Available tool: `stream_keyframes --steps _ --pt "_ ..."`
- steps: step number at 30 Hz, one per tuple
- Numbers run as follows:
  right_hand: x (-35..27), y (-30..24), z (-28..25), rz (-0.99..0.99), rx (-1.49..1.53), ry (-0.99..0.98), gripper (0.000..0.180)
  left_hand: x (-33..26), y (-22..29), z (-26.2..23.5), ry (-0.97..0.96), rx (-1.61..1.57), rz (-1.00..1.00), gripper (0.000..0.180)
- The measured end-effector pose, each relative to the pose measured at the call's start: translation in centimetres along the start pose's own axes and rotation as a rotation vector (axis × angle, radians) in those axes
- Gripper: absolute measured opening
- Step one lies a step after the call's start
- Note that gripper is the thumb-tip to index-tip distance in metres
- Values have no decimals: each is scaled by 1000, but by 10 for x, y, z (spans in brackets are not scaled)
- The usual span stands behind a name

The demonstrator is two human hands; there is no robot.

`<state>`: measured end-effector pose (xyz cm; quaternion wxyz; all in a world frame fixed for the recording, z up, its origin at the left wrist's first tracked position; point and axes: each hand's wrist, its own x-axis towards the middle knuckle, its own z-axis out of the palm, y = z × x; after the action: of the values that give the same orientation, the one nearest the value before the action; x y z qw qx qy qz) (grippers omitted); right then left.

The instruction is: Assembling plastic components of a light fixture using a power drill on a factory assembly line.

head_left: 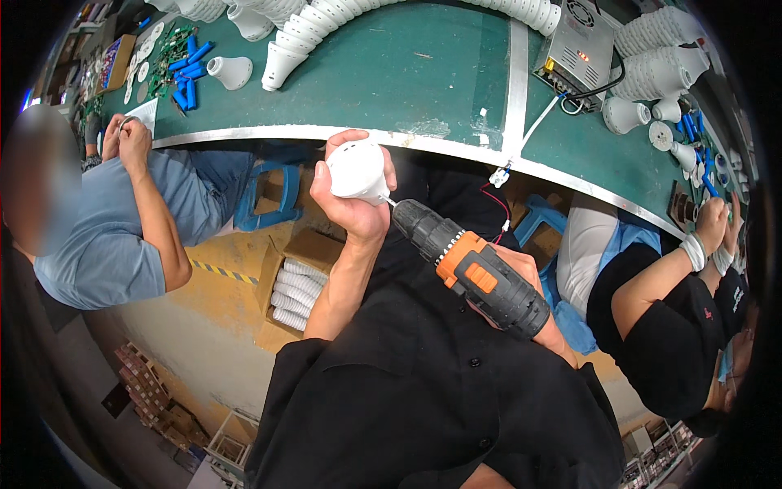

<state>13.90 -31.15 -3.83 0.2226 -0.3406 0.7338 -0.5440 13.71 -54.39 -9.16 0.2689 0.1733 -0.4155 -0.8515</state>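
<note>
My left hand [362, 218] is wrapped around a white plastic cup-shaped housing [357, 169], fingers on its far side and thumb on its left, just in front of the bench edge. My right hand [520, 267] grips a black and orange cordless drill [472, 267] that points up and to the left. The drill's bit [389, 201] meets the housing's lower right side; whether a screw sits at its tip is too small to tell. Most of my right fingers are hidden behind the drill body.
On the green bench [391, 73] lie a curved row of nested white housings [326, 28], a loose housing [230, 72], blue cylindrical cells [191, 73] and a metal power supply [577, 45] with wires. Co-workers sit left and right. A carton [273, 281] holds more white parts.
</note>
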Motion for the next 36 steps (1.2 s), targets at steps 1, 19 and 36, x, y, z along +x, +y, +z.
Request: stream_keyframes --steps 1,19,36 --pt "1 2 3 -29 -5 37 25 0 -1 -1 -12 12 31 61" --pt "-4 -1 8 11 -17 42 18 5 -7 -13 -143 -56 109 61" --pt "-1 -4 6 13 -41 44 19 4 -3 -13 -141 -37 100 60"
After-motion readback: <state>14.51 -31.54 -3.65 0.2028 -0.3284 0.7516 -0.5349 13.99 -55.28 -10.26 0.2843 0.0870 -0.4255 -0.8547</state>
